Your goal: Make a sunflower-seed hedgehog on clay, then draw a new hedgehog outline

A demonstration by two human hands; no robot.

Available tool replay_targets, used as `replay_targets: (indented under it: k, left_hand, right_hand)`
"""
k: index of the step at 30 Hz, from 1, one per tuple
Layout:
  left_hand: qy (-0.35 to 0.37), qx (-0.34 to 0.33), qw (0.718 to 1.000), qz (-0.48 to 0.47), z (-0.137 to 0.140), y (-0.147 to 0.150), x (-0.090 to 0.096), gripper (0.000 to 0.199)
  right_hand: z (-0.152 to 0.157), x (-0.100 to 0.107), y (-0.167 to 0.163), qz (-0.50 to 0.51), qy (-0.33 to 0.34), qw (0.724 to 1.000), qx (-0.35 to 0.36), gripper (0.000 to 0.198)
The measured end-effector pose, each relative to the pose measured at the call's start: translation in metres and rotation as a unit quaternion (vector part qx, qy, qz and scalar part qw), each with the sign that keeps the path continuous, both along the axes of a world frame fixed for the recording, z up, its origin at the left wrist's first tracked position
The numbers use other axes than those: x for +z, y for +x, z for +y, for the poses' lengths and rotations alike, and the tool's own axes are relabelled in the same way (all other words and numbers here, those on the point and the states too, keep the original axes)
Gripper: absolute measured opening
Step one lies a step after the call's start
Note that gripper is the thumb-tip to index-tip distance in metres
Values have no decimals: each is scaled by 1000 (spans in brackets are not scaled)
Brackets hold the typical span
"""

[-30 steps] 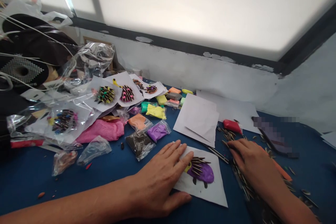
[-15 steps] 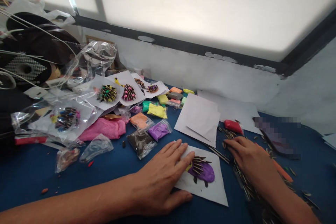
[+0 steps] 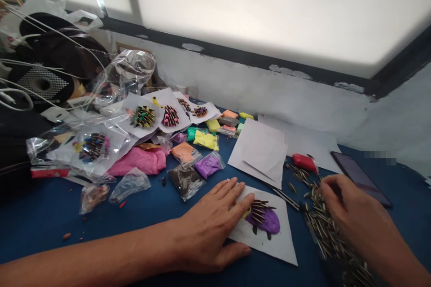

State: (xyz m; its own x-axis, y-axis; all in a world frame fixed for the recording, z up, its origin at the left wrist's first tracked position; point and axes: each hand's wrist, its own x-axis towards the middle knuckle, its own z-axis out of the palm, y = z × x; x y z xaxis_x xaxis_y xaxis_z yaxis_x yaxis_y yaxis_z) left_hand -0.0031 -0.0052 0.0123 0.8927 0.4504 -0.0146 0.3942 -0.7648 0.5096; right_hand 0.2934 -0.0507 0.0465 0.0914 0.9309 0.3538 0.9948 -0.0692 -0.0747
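My left hand (image 3: 217, 226) lies flat with fingers stretched over the left part of a white sheet of paper (image 3: 279, 249). On that sheet is a flattened purple clay body (image 3: 269, 221) with striped sunflower seeds (image 3: 261, 210) standing in it like spines. A bit of yellow clay shows by my fingers, and two dark feet sit below the body. To the right, my right hand (image 3: 352, 208) is bent in a pinch over a spread of loose sunflower seeds (image 3: 319, 226). What its fingertips hold is too small to make out.
A phone (image 3: 362, 177) and a red clay packet (image 3: 305, 163) lie beyond the seeds. Blank papers (image 3: 259, 148) lie at the back. Bagged clay, including a purple packet (image 3: 209, 164), and finished seed-spined clay animals (image 3: 170, 116) spread leftward. A thin rod (image 3: 284, 196) lies near the sheet.
My right hand has moved right, from the far edge of the seeds to above the pile, uncovering more seeds. My left hand stays flat on the paper. The view has shifted slightly.
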Motion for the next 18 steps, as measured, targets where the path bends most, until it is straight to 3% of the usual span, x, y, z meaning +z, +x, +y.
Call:
replay_targets:
  k: [4, 10, 15, 18]
  left_hand:
    - [-8, 4, 1000, -23, 1, -1, -2, 84]
    - [-6, 1, 1000, -7, 1, 0, -1, 85]
    - [4, 8, 999, -40, 0, -2, -8, 85]
    - [3, 10, 998, -61, 0, -3, -12, 83]
  right_hand:
    - [-10, 2, -18, 49, -8, 998, 35, 25]
    - [-7, -6, -20, 56, 8, 997, 44, 36]
    - [-17, -5, -48, 105, -29, 975, 193, 21]
    - [-27, -8, -67, 90, -32, 967, 237, 20]
